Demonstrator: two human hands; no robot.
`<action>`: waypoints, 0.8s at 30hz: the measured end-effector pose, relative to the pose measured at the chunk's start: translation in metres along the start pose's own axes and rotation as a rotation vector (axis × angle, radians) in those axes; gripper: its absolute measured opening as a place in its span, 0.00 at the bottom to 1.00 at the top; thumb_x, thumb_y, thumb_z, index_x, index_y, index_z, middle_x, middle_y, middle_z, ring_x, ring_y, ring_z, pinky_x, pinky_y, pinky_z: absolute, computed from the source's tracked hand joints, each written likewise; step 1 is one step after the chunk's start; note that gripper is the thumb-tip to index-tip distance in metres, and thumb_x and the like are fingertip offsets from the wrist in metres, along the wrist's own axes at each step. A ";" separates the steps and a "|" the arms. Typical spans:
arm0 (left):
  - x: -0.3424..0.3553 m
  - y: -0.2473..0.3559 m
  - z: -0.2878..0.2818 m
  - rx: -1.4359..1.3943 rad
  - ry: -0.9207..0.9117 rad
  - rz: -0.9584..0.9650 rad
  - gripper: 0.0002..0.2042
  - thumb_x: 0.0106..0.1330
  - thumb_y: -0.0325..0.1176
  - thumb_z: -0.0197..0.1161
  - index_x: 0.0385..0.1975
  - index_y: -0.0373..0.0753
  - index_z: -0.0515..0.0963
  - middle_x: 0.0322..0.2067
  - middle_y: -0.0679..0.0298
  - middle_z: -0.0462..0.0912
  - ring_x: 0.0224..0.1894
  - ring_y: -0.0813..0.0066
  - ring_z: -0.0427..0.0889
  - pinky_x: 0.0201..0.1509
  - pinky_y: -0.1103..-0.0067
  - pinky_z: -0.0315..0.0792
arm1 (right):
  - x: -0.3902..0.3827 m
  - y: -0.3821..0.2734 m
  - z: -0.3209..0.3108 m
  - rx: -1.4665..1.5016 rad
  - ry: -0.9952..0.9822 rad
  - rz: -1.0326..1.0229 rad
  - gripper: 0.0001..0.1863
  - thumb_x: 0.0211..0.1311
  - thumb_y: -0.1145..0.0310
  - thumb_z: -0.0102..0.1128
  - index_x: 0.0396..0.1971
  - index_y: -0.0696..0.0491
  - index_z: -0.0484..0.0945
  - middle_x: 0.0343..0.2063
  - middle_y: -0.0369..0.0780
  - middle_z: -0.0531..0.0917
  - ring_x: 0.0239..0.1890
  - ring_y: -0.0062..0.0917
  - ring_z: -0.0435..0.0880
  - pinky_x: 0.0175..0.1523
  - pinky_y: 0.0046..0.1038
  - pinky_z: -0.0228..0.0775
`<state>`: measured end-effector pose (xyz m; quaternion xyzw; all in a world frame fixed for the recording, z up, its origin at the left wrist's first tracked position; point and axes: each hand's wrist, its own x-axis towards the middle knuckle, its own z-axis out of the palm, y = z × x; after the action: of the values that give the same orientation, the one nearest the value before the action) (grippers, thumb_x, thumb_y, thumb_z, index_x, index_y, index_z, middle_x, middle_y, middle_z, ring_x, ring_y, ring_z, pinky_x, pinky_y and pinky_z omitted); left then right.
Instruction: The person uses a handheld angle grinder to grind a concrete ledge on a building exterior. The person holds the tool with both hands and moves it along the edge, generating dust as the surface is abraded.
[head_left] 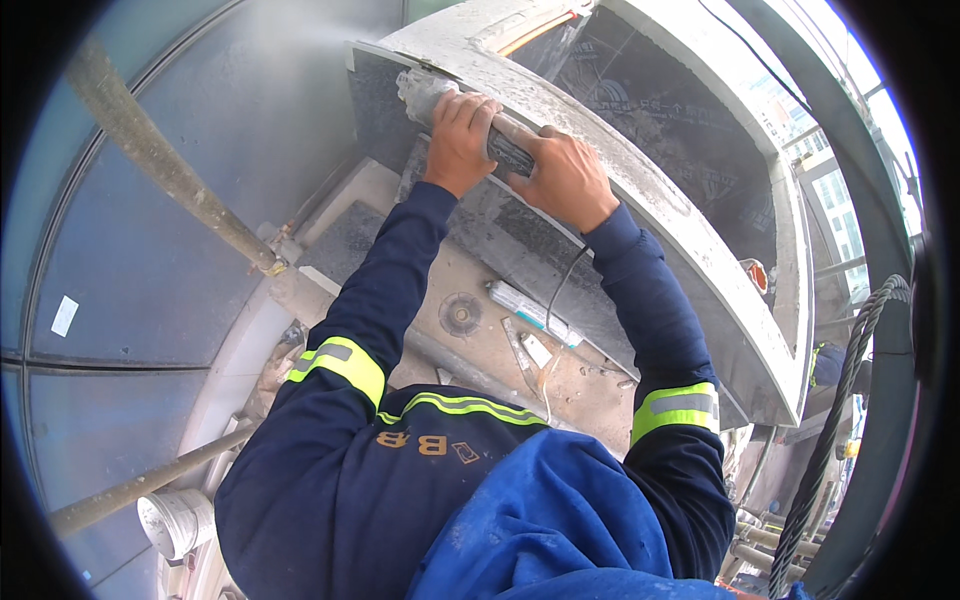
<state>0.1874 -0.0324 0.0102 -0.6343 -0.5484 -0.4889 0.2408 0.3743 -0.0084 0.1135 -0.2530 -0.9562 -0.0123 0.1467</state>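
A dark, dust-coated handheld power tool [510, 152], apparently a grinder, is held against the edge of a pale stone-like panel [650, 200]. My left hand [460, 142] is closed round the front of the tool, beside its whitened head [417, 90]. My right hand [560, 178] grips the tool's body just to the right. A pale plume of dust drifts up and left from the head. A black cord [558, 290] hangs down below my right hand.
Grey glass panels [150, 280] fill the left, crossed by scaffold poles [175, 140]. A white bucket [165, 522] sits lower left. A sealant tube [520, 308], a disc [460, 314] and scraps lie below. A twisted steel cable [840, 410] and steel beam run along the right.
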 end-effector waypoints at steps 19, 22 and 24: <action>-0.003 -0.020 0.008 -0.013 0.022 0.011 0.38 0.38 0.25 0.81 0.57 0.42 0.75 0.56 0.57 0.80 0.66 0.53 0.75 0.79 0.50 0.60 | 0.013 0.001 0.015 0.007 0.067 -0.050 0.39 0.52 0.63 0.73 0.69 0.42 0.79 0.30 0.50 0.86 0.33 0.45 0.88 0.42 0.44 0.81; -0.002 -0.029 0.008 -0.016 0.023 0.006 0.39 0.36 0.26 0.82 0.57 0.42 0.75 0.56 0.57 0.80 0.66 0.53 0.75 0.79 0.50 0.60 | 0.021 -0.002 0.017 0.010 0.049 -0.039 0.32 0.52 0.64 0.72 0.62 0.46 0.82 0.29 0.50 0.88 0.34 0.44 0.90 0.44 0.45 0.83; -0.002 -0.036 0.010 -0.002 0.036 0.012 0.40 0.36 0.26 0.82 0.57 0.42 0.75 0.56 0.57 0.80 0.66 0.53 0.75 0.79 0.51 0.60 | 0.028 -0.001 0.023 -0.003 0.040 -0.038 0.32 0.52 0.65 0.72 0.61 0.47 0.82 0.29 0.50 0.88 0.34 0.44 0.90 0.44 0.44 0.83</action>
<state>0.1575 -0.0151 -0.0040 -0.6290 -0.5397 -0.4992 0.2530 0.3446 0.0061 0.0994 -0.2349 -0.9576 -0.0218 0.1651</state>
